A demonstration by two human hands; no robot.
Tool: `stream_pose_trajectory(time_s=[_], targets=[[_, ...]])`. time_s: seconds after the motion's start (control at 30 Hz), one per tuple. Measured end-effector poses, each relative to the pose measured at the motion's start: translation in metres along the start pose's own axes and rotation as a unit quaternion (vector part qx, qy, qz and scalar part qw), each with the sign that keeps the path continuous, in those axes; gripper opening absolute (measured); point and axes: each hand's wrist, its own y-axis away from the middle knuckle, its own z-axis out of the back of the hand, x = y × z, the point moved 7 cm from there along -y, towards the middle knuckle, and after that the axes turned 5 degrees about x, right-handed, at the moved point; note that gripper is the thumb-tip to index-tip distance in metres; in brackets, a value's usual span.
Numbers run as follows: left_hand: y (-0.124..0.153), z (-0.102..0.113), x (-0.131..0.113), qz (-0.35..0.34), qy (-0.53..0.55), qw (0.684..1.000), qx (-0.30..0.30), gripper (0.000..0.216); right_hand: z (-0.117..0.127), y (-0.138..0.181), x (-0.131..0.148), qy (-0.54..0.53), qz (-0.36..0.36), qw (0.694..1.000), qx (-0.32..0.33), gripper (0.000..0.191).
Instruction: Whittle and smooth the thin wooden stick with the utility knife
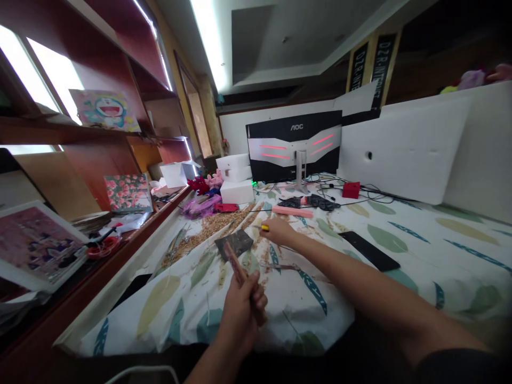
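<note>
My left hand (243, 303) is closed around a brown wooden stick (235, 261), which points up and away from me. Just behind the stick's far end, a dark, flat square sheet (242, 241) lies on the cloth. My right hand (279, 233) is closed on a small tool with a yellow and black end (264, 228); the fingers hide most of it and I cannot make out its kind. Beneath my right forearm, a thin tool with a metal part (280, 266) rests on the leaf-patterned cloth (172, 304).
Wood shavings (208, 226) spread over the left side. Farther back are a pink bar (292, 212), black gloves (320, 202), a red box (351, 190), white foam blocks (237, 192), cables and a monitor (295, 146). A black flat panel (370, 250) lies right; shelves (160, 200) stand left.
</note>
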Motion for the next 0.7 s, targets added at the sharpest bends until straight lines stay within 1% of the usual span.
stream_pose_trajectory(time_s=[0.1, 0.17, 0.23, 0.3, 0.4, 0.57, 0.63, 0.7], targets=[[-0.015, 0.011, 0.005, 0.036, 0.0, 0.999, -0.006, 0.056, -0.007, 0.02, 0.033, -0.004, 0.058, 0.998, 0.015, 0.031], [-0.014, 0.013, 0.007, 0.054, -0.014, 0.998, -0.001, 0.051, -0.009, 0.034, 0.049, -0.004, 0.089, 0.996, 0.021, 0.029], [-0.01, 0.012, 0.006, 0.05, -0.026, 0.998, 0.005, 0.049, -0.009, 0.044, 0.059, -0.002, 0.114, 0.993, 0.026, 0.025], [-0.007, 0.01, 0.004, 0.043, -0.039, 0.998, 0.02, 0.049, -0.009, 0.049, 0.064, 0.0, 0.13, 0.991, 0.03, 0.024], [-0.006, 0.008, 0.007, 0.057, -0.059, 0.996, 0.04, 0.053, -0.007, 0.053, 0.066, 0.008, 0.145, 0.989, 0.027, 0.026], [-0.009, 0.011, 0.012, 0.086, -0.063, 0.994, 0.024, 0.06, -0.009, 0.055, 0.072, 0.022, 0.159, 0.987, 0.0, 0.023], [-0.005, 0.009, 0.013, 0.098, -0.059, 0.993, 0.017, 0.062, -0.011, 0.052, 0.071, 0.005, 0.158, 0.987, -0.015, 0.021], [0.005, 0.004, 0.016, 0.116, -0.053, 0.992, 0.016, 0.063, -0.012, 0.045, 0.063, -0.029, 0.14, 0.989, -0.031, 0.018]])
